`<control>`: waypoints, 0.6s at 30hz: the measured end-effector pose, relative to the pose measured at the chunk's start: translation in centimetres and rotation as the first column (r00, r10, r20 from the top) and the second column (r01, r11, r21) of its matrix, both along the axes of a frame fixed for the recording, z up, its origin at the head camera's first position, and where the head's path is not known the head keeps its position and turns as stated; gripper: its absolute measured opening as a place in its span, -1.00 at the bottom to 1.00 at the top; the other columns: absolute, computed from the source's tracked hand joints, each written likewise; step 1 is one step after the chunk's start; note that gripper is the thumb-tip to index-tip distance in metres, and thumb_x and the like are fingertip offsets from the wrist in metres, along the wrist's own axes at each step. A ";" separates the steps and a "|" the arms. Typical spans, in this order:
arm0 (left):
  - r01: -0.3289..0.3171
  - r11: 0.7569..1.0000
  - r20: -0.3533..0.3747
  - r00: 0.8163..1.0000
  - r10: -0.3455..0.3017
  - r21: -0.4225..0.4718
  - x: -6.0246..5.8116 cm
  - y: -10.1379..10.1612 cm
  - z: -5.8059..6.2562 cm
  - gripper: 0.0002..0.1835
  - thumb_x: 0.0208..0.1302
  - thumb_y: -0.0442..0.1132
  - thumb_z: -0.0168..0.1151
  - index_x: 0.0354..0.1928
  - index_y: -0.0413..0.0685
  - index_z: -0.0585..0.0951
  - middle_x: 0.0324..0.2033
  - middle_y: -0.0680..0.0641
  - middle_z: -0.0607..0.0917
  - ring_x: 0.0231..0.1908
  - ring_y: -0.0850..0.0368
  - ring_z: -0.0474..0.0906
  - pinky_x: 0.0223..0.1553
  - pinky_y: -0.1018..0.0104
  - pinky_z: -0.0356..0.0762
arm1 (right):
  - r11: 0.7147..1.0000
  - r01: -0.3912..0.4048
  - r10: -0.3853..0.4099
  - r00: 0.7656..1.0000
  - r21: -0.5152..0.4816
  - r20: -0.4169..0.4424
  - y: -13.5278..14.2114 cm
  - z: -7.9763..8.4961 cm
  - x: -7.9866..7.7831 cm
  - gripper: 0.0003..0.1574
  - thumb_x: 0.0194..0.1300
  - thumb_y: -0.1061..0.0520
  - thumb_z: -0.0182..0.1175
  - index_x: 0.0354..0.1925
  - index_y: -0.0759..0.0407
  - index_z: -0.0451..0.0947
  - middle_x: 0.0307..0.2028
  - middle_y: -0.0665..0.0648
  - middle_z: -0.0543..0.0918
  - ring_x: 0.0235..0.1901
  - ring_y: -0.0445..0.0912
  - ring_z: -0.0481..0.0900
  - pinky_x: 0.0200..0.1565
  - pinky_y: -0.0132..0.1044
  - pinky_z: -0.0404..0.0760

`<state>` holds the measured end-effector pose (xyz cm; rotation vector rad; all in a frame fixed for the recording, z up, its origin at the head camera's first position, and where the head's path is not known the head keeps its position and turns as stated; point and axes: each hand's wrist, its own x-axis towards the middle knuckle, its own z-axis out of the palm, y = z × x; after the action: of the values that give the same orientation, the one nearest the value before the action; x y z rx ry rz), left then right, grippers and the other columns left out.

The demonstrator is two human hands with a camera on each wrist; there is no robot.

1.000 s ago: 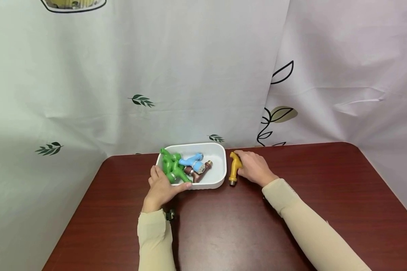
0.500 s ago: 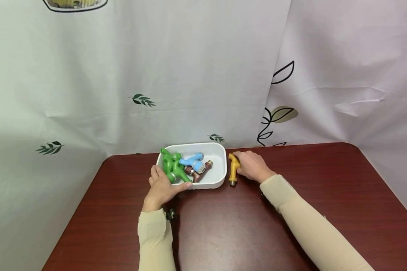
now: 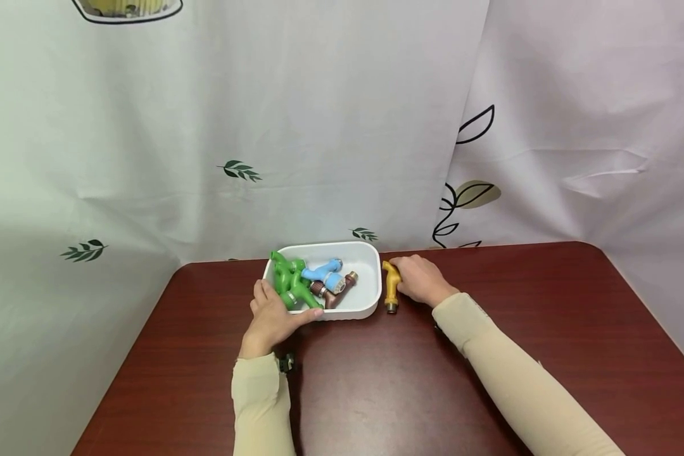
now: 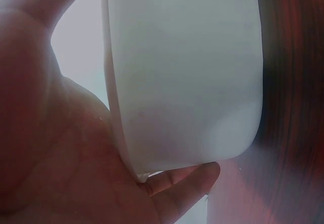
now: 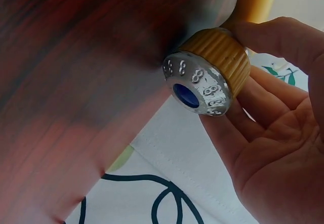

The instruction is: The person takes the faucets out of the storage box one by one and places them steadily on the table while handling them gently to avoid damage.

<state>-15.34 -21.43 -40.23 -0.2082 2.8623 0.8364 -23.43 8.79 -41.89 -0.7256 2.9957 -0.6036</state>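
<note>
A white plastic tray point(image 3: 368, 308) sits at the back of the table, with green, blue and brown taps in it. My left hand point(image 3: 269, 318) grips its near left corner, thumb along the front rim and fingers round the left side. In the left wrist view the fingertips point(image 4: 208, 176) touch the tray's outer wall point(image 4: 187, 77). Just right of the tray, my right hand point(image 3: 424, 278) holds a yellow tap point(image 3: 391, 288), its threaded metal end toward me. The right wrist view shows thumb and fingers round the tap's ribbed knob point(image 5: 217, 57), which has a silver cap and blue centre.
Inside the tray, green taps point(image 3: 296, 288) pile up at the left, with a blue tap point(image 3: 325, 274) and a brown tap point(image 3: 342, 291) beside them. Behind the dark red wooden table point(image 3: 353, 386) hangs a pale curtain point(image 3: 330, 126) with leaf prints.
My right hand has shifted slightly left with the yellow tap, nearer the tray's right side. The left hand and the tray have stayed in place.
</note>
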 end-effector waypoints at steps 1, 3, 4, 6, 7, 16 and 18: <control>-0.001 1.000 0.000 1.000 0.001 0.002 0.0 0.0 0.0 0.56 -0.03 0.35 0.49 0.46 -0.56 -0.37 0.49 -0.47 -0.35 0.37 -0.51 -0.11 0.29 -0.32 0.22 | 1.000 -0.003 0.003 1.000 0.000 -0.005 0.0 0.0 0.0 -0.47 0.07 0.38 0.28 0.08 0.38 0.62 -0.21 0.22 0.71 -0.35 0.01 0.56 -0.27 -0.09 0.59; -0.002 1.000 0.001 1.000 0.002 0.003 0.0 0.0 0.0 0.56 -0.03 0.35 0.49 0.46 -0.55 -0.38 0.49 -0.46 -0.36 0.37 -0.50 -0.12 0.29 -0.32 0.21 | 1.000 -0.010 0.010 1.000 0.005 -0.008 -0.1 -0.1 0.0 -0.47 0.09 0.39 0.28 0.09 0.40 0.61 -0.16 0.25 0.72 -0.32 0.02 0.58 -0.26 -0.08 0.60; -0.002 1.000 0.001 1.000 0.002 0.004 0.0 0.0 0.0 0.56 -0.03 0.35 0.49 0.46 -0.55 -0.38 0.49 -0.46 -0.36 0.37 -0.50 -0.12 0.29 -0.32 0.21 | 1.000 -0.012 0.012 1.000 0.009 -0.007 -0.1 -0.1 0.0 -0.47 0.10 0.39 0.28 0.10 0.41 0.60 -0.14 0.26 0.72 -0.30 0.02 0.59 -0.24 -0.08 0.61; -0.003 1.000 0.001 1.000 0.003 0.004 0.0 0.0 0.0 0.56 -0.03 0.35 0.49 0.46 -0.55 -0.39 0.49 -0.46 -0.36 0.37 -0.50 -0.12 0.29 -0.31 0.22 | 1.000 -0.014 0.014 1.000 0.016 -0.006 -0.2 -0.1 0.0 -0.48 0.12 0.39 0.27 0.11 0.41 0.60 -0.13 0.27 0.72 -0.27 0.04 0.62 -0.22 -0.07 0.62; -0.003 1.000 0.000 1.000 0.003 0.003 0.0 0.0 0.0 0.56 -0.03 0.35 0.49 0.46 -0.55 -0.39 0.49 -0.46 -0.36 0.37 -0.50 -0.12 0.29 -0.31 0.22 | 1.000 -0.013 0.013 1.000 0.018 -0.003 -0.2 -0.1 0.0 -0.49 0.14 0.40 0.26 0.11 0.41 0.60 -0.13 0.27 0.72 -0.26 0.04 0.63 -0.22 -0.07 0.63; -0.003 1.000 -0.007 1.000 0.003 0.001 0.0 0.1 0.0 0.57 -0.04 0.34 0.50 0.46 -0.56 -0.38 0.48 -0.47 -0.35 0.36 -0.52 -0.12 0.30 -0.31 0.21 | 1.000 -0.016 0.017 1.000 0.025 -0.009 -0.3 -0.2 0.2 -0.51 0.18 0.44 0.19 0.12 0.42 0.60 -0.09 0.31 0.71 -0.14 0.11 0.67 -0.13 -0.03 0.65; -0.003 1.000 -0.008 1.000 0.003 0.000 0.0 0.0 -0.1 0.57 -0.04 0.34 0.50 0.46 -0.56 -0.38 0.48 -0.48 -0.35 0.36 -0.52 -0.12 0.30 -0.31 0.21 | 0.999 -0.019 0.020 1.000 0.029 -0.012 -0.3 -0.1 0.3 -0.52 0.19 0.43 0.20 0.12 0.43 0.59 -0.08 0.31 0.71 -0.13 0.12 0.67 -0.11 -0.03 0.65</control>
<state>-15.36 -21.38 -40.30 -0.2090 2.8705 0.8391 -23.14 8.49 -42.04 -0.7588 2.9985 -0.5557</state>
